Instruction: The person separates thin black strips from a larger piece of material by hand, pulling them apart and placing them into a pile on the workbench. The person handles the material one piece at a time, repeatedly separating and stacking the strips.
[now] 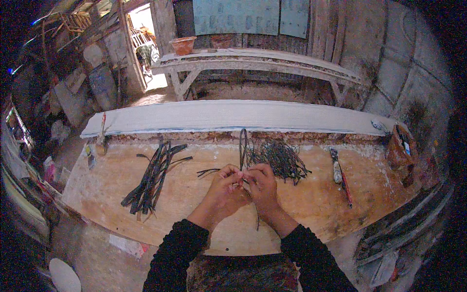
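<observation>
Near the middle of the wooden board (107, 187), the person's left hand (221, 187) and right hand (264, 187) meet, fingertips pinched together on a looped dark strip (242, 146) that stands up on their far side, its gripped part hidden by the fingers. Thin ends show left of the left hand and below the right, but whether they belong to that strip cannot be told. A tangled dark pile (287, 160) lies far right, partly hidden by the right hand, its pieces hard to separate, and flat dark strips (151, 182) overlap at left.

A long bench (262, 59) stands before the back wall (325, 29), beside a sunlit doorway (146, 47).
</observation>
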Demonstrator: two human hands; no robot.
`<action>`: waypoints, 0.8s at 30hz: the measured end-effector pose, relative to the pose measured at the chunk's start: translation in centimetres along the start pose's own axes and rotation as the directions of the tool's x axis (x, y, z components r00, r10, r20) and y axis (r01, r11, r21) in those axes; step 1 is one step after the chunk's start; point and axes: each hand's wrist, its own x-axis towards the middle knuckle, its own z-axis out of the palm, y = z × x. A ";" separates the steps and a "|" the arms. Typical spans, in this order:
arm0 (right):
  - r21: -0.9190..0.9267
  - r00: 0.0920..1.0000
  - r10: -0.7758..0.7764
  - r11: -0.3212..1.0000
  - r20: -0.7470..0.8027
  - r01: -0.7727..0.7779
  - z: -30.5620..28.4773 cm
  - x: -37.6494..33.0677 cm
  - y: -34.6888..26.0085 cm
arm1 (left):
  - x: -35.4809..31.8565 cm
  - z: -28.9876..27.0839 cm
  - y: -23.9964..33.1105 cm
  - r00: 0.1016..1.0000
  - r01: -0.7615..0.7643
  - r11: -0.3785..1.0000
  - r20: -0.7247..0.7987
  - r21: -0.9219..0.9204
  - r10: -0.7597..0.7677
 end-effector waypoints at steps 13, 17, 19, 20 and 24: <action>-0.025 0.960 -0.212 0.975 0.185 0.220 -1.4 0.7 -1.7 | 0.1 -1.0 0.9 0.979 0.132 0.989 0.169 -0.071 -0.119; 0.017 0.944 -0.294 0.955 0.151 0.295 -1.0 0.5 -0.9 | 0.6 -1.6 0.7 0.969 0.159 0.987 0.192 -0.018 -0.152; 0.048 0.935 -0.284 0.959 0.215 0.280 -1.4 0.7 -0.9 | 0.4 -1.0 0.9 0.970 0.152 0.988 0.189 0.003 -0.149; 0.068 0.927 -0.282 0.959 0.248 0.274 -1.5 0.7 -1.1 | 0.3 -1.2 1.0 0.969 0.151 0.988 0.196 0.004 -0.149; 0.145 0.946 -0.233 0.968 0.224 0.204 -1.1 0.6 -1.7 | 0.7 -2.9 0.7 0.964 0.162 0.987 0.217 -0.017 -0.155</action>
